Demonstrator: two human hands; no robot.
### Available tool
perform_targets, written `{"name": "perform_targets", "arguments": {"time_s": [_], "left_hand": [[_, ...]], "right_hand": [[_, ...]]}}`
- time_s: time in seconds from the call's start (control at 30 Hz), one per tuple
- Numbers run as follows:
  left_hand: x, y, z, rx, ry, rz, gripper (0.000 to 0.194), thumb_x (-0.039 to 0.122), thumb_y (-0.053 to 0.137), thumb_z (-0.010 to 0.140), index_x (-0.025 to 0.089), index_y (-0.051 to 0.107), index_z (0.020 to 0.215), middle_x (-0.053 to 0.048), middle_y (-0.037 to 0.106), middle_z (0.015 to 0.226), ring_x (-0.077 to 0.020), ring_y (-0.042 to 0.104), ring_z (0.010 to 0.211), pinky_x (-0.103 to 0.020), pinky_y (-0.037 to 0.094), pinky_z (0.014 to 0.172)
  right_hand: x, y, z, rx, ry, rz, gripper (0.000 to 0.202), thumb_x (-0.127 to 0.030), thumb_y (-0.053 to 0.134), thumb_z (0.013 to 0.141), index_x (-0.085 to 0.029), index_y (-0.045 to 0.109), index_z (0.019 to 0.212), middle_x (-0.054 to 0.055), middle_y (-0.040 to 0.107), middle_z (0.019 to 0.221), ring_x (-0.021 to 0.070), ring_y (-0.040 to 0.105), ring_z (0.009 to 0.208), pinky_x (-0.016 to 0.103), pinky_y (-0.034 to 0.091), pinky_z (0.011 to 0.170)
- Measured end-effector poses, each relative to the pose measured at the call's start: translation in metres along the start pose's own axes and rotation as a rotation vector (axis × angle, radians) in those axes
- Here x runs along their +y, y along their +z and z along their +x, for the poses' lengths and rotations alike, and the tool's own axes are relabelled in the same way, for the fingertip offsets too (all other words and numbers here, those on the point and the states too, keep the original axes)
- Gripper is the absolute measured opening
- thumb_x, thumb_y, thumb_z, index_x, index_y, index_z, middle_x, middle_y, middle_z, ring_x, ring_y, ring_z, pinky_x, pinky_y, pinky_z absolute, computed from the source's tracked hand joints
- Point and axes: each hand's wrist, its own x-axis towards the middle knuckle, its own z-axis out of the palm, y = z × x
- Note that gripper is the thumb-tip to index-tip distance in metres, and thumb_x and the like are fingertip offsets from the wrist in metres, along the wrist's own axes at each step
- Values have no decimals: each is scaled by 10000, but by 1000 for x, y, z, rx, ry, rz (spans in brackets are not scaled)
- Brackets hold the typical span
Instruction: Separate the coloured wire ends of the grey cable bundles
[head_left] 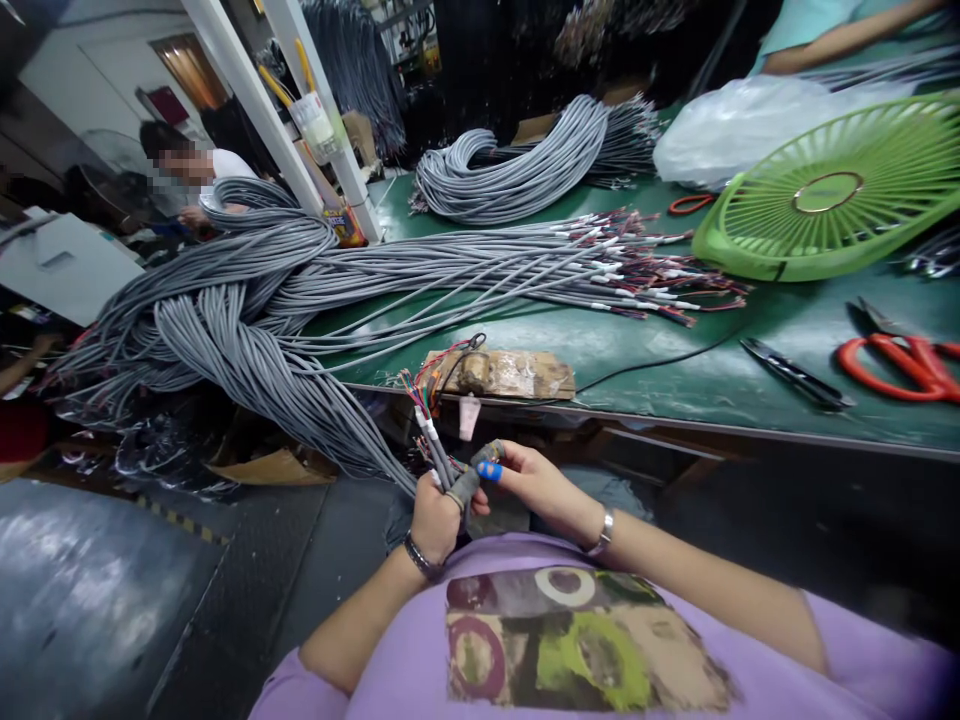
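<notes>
My left hand [439,518] is wrapped round several grey cables [431,437] near their ends, where thin coloured wires fan out above the fist. Wraps cover some of its fingertips. Beside it on the right, my right hand [532,480] has its thumb and forefinger pinched together, touching the left thumb; a blue wrap is on one finger. What the pinch holds is too small to make out. The held cables run back left into a large grey bundle [232,350] hanging over the table's edge.
On the green table [645,355] lie more grey cables [450,265], a coil [525,170], a wooden block [525,375], black pliers [795,375], red-handled scissors [892,365], and a green fan [825,195]. A person [184,165] is at the left; another's arm [855,38] shows top right.
</notes>
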Motion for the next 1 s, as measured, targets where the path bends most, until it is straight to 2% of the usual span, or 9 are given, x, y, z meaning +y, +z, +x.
{"name": "perform_targets", "arguments": {"time_s": [0.1,0.2,0.3,0.4,0.5,0.6,0.8,0.9,1.0], "left_hand": [[6,1,-2,-116,-37,97,368,468,734,654,127,601,617,-28,625,510,-137,588,439,-253,503,472],[11,0,-3,-188,-74,148,370,461,753,623,122,606,589,-32,613,473,-148,581,418,-266,501,466],[7,-2,-3,-120,-48,93,362,466,737,643,125,616,618,-27,616,476,-144,573,409,-261,491,453],[-2,-5,-1,-36,2,15,366,470,722,667,123,614,619,-27,619,487,-137,570,410,-256,488,456],[-8,-7,1,5,15,-41,371,474,735,656,123,615,646,-24,622,495,-137,571,413,-260,491,459],[-8,-7,2,17,13,-55,370,474,731,666,124,613,651,-17,615,491,-132,567,414,-252,486,456],[2,-7,2,17,31,-67,344,442,735,671,123,618,623,0,589,474,-105,536,396,-215,456,413],[9,-8,1,3,24,-115,328,424,757,643,120,633,634,9,574,459,-88,506,375,-199,434,384],[16,-8,2,-47,10,-162,318,407,775,618,119,642,645,12,567,453,-78,486,361,-183,408,355]], "right_hand": [[1,6,1,-68,-6,42,352,-492,662,726,-191,479,737,-36,576,531,122,542,476,259,425,508],[-5,8,6,-119,21,-48,348,-477,688,697,-186,498,710,-45,560,496,115,519,423,247,404,458],[-9,8,12,-91,7,-127,332,-475,687,690,-181,534,692,-43,555,493,115,510,447,248,404,477],[-8,8,15,29,-41,-167,347,-468,728,644,-168,555,645,-30,566,549,104,493,507,248,405,532],[-5,10,16,10,-33,-82,372,-502,711,658,-179,526,660,-35,552,535,107,485,508,259,403,549],[-4,11,14,-61,23,43,374,-524,670,701,-196,492,697,-43,536,502,113,482,483,264,393,531],[3,-1,15,97,96,230,373,-475,737,665,-159,538,661,-39,513,577,66,409,498,221,367,511],[5,-11,21,107,158,392,377,-525,662,737,-155,589,734,-5,563,654,83,456,530,229,408,522],[0,-18,30,113,218,458,366,-515,572,824,-156,625,774,22,601,700,92,495,547,221,430,522]]}}
